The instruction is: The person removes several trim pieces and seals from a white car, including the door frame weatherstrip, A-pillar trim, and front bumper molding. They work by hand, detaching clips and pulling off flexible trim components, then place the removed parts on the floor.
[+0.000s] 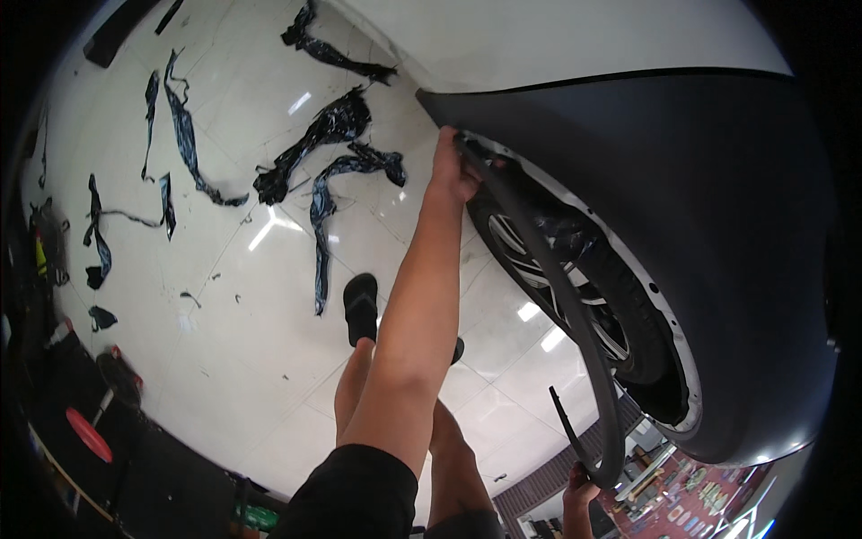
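A long, curved black wheel arch trim [575, 310] runs along the open wheel arch of a dark grey car [745, 234]. My left hand [456, 171] is closed around the trim's upper end, close to the arch's edge; its fingertips are partly hidden. At the lower right, my right hand [580, 488] grips the trim near its bent lower end, where a thin black end piece points up and left. Between the hands, the trim stands off the bare pale arch rim [660, 310]. Behind it show the tyre [642, 350] and the silver-spoked wheel [603, 328].
Crumpled strips of black plastic film [328, 126] lie scattered over the glossy tiled floor [242, 359]. My foot in a black flip-flop [361, 301] stands below the car. A red round object [90, 435] and dark cabinets [180, 467] line the lower left.
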The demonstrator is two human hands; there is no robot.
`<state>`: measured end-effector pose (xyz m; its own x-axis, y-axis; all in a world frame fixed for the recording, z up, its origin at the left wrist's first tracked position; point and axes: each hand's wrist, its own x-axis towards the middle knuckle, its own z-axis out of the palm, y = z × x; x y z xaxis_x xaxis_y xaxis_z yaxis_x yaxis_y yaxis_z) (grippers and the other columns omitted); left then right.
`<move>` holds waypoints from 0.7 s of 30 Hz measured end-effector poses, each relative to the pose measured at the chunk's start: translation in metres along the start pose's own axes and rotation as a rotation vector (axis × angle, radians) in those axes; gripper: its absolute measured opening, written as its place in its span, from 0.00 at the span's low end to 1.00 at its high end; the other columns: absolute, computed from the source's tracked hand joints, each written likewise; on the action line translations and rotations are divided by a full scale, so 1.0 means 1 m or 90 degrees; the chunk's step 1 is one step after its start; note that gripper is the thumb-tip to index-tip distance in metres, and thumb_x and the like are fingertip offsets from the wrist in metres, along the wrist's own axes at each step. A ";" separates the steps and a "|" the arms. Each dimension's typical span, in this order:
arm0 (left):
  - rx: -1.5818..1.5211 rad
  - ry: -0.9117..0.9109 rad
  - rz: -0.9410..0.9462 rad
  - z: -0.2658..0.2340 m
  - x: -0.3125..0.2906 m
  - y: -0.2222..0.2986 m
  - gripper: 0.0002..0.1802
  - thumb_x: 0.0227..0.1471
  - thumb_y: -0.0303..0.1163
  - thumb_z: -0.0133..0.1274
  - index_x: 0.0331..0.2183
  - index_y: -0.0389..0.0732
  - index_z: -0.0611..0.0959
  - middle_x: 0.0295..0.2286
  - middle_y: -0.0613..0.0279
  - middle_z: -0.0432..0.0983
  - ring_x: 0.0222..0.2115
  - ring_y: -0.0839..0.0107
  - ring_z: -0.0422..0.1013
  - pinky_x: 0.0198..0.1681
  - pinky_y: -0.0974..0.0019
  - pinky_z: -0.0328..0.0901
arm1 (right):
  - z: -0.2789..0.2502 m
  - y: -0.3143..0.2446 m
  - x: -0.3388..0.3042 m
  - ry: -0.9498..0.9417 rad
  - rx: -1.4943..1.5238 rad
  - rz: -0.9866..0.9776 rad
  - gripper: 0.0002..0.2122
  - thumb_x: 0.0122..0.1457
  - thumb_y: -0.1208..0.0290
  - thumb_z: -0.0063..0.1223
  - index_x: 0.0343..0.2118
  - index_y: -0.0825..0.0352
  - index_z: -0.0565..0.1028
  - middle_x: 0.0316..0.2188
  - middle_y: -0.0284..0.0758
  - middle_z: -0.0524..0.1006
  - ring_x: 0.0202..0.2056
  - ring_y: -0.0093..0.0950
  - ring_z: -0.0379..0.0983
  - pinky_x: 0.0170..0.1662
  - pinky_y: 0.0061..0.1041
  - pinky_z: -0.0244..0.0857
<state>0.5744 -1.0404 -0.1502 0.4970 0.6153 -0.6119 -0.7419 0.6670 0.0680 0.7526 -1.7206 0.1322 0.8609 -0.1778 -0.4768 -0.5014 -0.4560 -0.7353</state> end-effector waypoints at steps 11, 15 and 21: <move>0.114 -0.034 -0.016 -0.024 0.026 0.003 0.25 0.49 0.54 0.45 0.31 0.38 0.75 0.18 0.55 0.70 0.17 0.62 0.69 0.21 0.63 0.68 | -0.016 0.040 -0.020 -0.139 0.230 0.072 0.15 0.62 0.59 0.42 0.29 0.67 0.74 0.35 0.43 0.76 0.37 0.38 0.74 0.41 0.37 0.68; 0.163 -0.077 0.028 -0.142 0.011 0.048 0.26 0.49 0.55 0.48 0.36 0.40 0.78 0.20 0.57 0.71 0.14 0.63 0.68 0.17 0.64 0.66 | 0.007 0.028 -0.019 -0.005 0.043 0.031 0.10 0.58 0.66 0.43 0.30 0.67 0.75 0.32 0.41 0.77 0.35 0.39 0.74 0.41 0.38 0.68; -0.200 -0.171 -0.135 -0.248 -0.104 0.078 0.39 0.51 0.52 0.51 0.50 0.24 0.67 0.32 0.53 0.68 0.31 0.69 0.69 0.32 0.73 0.73 | -0.023 0.052 0.005 0.005 -0.110 -0.042 0.09 0.56 0.69 0.45 0.30 0.69 0.75 0.29 0.37 0.76 0.32 0.33 0.73 0.38 0.30 0.68</move>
<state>0.3531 -1.1568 -0.2763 0.7213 0.5932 -0.3577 -0.6905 0.6563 -0.3041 0.7330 -1.7655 0.1026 0.8928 -0.1492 -0.4251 -0.4216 -0.6096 -0.6713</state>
